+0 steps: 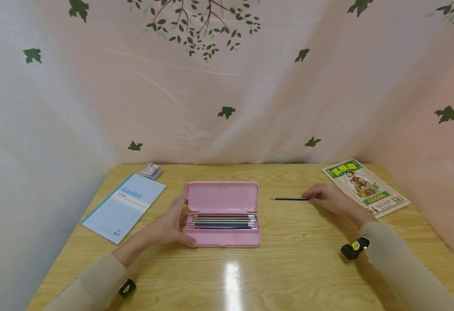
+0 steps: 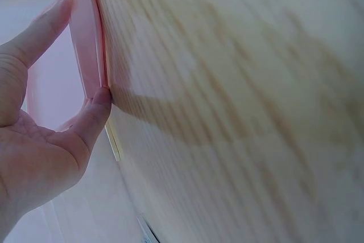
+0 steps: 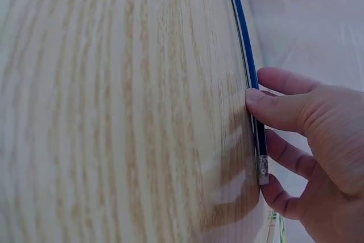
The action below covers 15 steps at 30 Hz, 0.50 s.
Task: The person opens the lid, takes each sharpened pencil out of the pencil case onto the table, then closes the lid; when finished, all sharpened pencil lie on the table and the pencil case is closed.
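A pink pencil case (image 1: 222, 196) lies open on the wooden table, with several pencils (image 1: 223, 221) in a row in its upper compartment. My left hand (image 1: 169, 222) holds the case at its left end, thumb at the front corner and fingers by the lid. In the left wrist view, the fingertips (image 2: 101, 96) touch the pink edge near the table. To the right of the case, my right hand (image 1: 329, 198) pinches a dark blue pencil (image 3: 244, 32) near its eraser end. The pencil lies low along the tabletop, its point toward the case.
A light blue notebook (image 1: 127, 205) lies at the left, with a small clear packet (image 1: 151, 171) behind it. At the right, a green and cream illustrated booklet (image 1: 366, 185) lies partly behind the right hand. A printed curtain (image 1: 227, 138) borders the table (image 1: 289, 276).
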### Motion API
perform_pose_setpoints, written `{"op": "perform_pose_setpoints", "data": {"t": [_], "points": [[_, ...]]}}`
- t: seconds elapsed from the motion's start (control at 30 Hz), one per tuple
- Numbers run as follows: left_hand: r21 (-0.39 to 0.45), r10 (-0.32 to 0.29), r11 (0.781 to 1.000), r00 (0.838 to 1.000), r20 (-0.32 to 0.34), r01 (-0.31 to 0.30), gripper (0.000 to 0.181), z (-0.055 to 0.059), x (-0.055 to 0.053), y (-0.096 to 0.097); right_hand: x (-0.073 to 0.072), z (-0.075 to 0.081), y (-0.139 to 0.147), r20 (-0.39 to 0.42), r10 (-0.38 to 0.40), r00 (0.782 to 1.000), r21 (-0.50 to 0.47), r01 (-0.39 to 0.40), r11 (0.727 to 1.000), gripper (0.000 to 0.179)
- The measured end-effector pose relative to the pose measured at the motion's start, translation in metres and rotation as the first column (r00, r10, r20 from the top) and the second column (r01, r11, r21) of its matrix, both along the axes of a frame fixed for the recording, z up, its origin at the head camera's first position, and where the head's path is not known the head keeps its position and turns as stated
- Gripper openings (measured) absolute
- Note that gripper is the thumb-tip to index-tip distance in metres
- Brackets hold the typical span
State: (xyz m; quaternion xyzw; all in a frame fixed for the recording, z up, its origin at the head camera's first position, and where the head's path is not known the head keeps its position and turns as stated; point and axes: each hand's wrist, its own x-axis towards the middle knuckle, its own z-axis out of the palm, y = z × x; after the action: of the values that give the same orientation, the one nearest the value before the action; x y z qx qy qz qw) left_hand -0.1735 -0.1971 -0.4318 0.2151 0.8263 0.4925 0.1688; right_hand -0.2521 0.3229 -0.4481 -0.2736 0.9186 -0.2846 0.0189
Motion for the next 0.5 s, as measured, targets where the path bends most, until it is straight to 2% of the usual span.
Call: {"op": "perform_pose_setpoints", "data": {"t": [0.2,0.5], "points": [[0.012,-0.012,1.000,1.000,-0.003,0.012,0.152,-0.0013,-0.0018,0.0021,0.0019,0.0008,0.0021,0.026,-0.019,0.999,0.010,0.018,1.000,0.021],[0.004,-0.006,1.000,1.000,-0.029,0.006,0.153,-0.0006,-0.0009,0.0019,0.0009,0.0007,0.0015,-0.001,-0.001,1.000,0.013,0.001,1.000,0.022]]}}
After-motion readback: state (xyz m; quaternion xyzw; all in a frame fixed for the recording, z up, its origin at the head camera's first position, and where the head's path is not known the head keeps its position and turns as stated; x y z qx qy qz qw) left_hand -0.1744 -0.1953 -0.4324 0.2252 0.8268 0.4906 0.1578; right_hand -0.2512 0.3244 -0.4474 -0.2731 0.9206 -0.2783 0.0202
